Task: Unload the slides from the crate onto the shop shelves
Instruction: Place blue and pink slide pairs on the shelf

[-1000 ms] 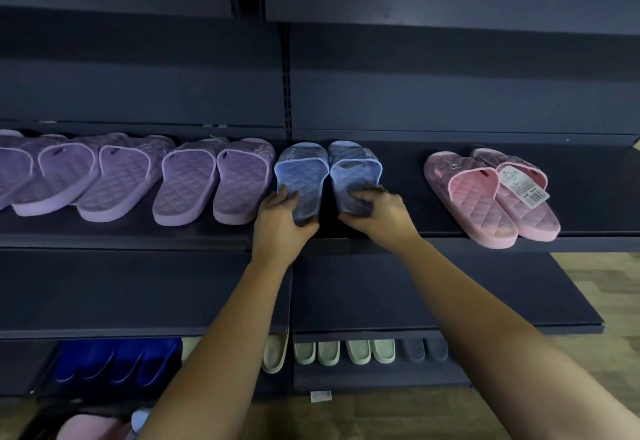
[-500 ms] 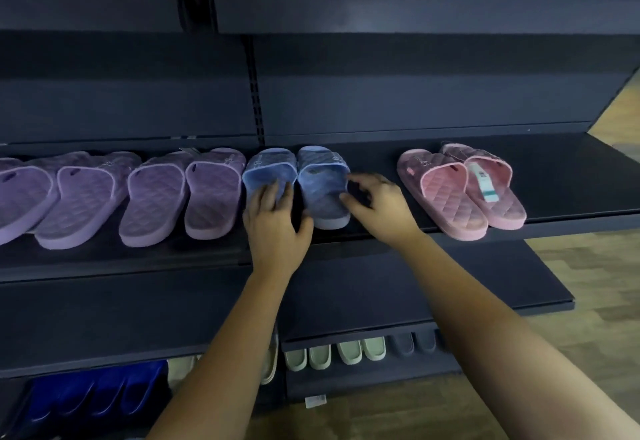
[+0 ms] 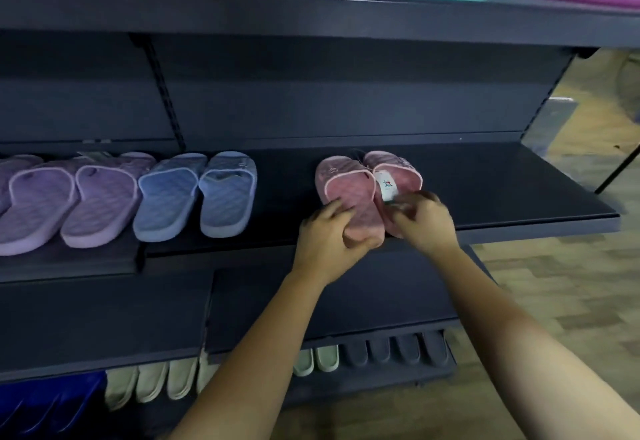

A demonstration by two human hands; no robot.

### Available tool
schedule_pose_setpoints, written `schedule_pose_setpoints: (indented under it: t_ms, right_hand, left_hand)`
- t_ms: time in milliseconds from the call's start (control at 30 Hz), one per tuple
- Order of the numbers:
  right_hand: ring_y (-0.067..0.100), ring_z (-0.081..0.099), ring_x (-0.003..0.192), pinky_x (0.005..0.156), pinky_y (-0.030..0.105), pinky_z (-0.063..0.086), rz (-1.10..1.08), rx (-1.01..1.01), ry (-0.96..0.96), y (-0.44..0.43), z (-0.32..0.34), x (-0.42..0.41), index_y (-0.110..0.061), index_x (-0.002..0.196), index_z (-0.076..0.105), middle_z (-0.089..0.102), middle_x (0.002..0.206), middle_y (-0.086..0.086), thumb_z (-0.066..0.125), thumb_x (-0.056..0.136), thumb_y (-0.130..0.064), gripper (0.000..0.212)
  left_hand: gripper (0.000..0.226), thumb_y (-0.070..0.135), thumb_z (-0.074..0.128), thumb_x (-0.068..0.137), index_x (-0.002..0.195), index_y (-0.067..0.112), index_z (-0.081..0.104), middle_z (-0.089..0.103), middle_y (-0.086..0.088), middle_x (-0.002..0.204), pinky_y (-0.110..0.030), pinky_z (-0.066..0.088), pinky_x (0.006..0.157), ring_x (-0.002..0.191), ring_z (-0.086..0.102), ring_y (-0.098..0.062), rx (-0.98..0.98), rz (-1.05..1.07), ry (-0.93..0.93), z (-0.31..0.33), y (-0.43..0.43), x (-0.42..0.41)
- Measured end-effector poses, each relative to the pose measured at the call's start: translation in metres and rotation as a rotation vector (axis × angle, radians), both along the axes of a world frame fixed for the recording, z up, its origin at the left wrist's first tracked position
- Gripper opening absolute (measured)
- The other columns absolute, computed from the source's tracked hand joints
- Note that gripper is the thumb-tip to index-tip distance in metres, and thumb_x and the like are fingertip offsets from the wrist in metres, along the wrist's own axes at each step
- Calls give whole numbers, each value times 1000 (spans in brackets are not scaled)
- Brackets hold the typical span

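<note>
Head view is catching the left hand [image 3: 327, 244] and right hand [image 3: 427, 223] gripping the pink slides [image 3: 349, 188], seemingly squaring them on the shelf [image 3: 502, 197]; next, a clean release.

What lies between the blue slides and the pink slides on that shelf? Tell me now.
Nothing. The head view shows only a bare stretch of dark shelf between the blue slides and the pink slides.
</note>
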State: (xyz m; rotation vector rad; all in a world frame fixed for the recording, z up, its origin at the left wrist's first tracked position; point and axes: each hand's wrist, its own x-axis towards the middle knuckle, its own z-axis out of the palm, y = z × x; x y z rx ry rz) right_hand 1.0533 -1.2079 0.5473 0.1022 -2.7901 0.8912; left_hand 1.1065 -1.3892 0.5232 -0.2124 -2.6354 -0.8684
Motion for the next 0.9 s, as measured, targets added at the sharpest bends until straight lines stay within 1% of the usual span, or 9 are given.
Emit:
schedule_pose_setpoints:
  t_ms: [100,233,333,400,467,633,767,800,900]
  right_hand:
    - [32,61,100,84,35,49,71,3,-11,8,-5,-4,-20,115,67,63,116,10,67,83,-35,36]
    - [29,61,103,83,34,49,163,7,-2,2,-1,-8,-18,122,63,64,118,6,74,78,-42,51]
    - [28,61,103,79,31,46,215,-1,8,-10,0,-11,-19,119,64,65,117,5,76,76,-39,49]
    - [27,61,103,76,27,42,232,-9,6,-22,0,-13,-21,117,65,65,115,3,75,77,-38,45]
    - [25,62,103,79,28,45,237,-28,-4,-33,-1,-15,-24,116,66,66,114,1,74,77,-40,43]
    - [23,62,107,92,33,49,268,-85,-34,-61,-1,-15,-25,119,65,66,118,3,76,75,-44,50]
    - [29,62,101,85,33,49,292,-12,-5,-86,-5,-9,-20,116,65,66,113,5,74,76,-43,47]
    - [31,61,101,85,34,49,284,-4,5,-89,-8,-9,-20,116,65,66,114,5,73,76,-44,48]
    - [31,57,109,91,36,47,283,-3,-12,-87,-13,-11,-21,122,61,61,125,2,71,76,-50,55]
  left_hand:
    - [80,73,53,65,119,16,65,58,-2,131,-42,47,96,120,53,-23,-29,53,-2,-7,15,-5]
    - [65,54,69,70,119,11,65,61,-5,127,-37,49,94,115,57,-24,-4,102,19,-7,12,-8]
    - [64,52,72,71,123,15,64,58,0,132,-29,47,95,118,56,-18,9,143,-7,-5,-3,-10]
    - [65,53,73,70,123,18,64,56,3,134,-27,46,95,119,55,-16,15,171,-35,-2,-17,-10]
    - [66,51,74,68,125,19,63,54,3,137,-28,45,97,121,54,-16,13,191,-52,-1,-33,-10]
    - [70,45,73,66,127,15,60,54,-1,136,-32,44,100,122,52,-20,-13,249,-55,-5,-71,-7]
    - [73,52,63,64,126,13,60,55,-4,135,-28,39,103,128,47,-19,-28,280,-40,-9,-86,-5]
    - [72,50,63,64,126,12,60,55,-5,135,-27,38,103,130,45,-19,-29,275,-42,-10,-86,-5]
    - [68,37,74,70,129,8,57,52,-8,138,-26,33,105,134,41,-21,-12,260,-46,-11,-84,-4]
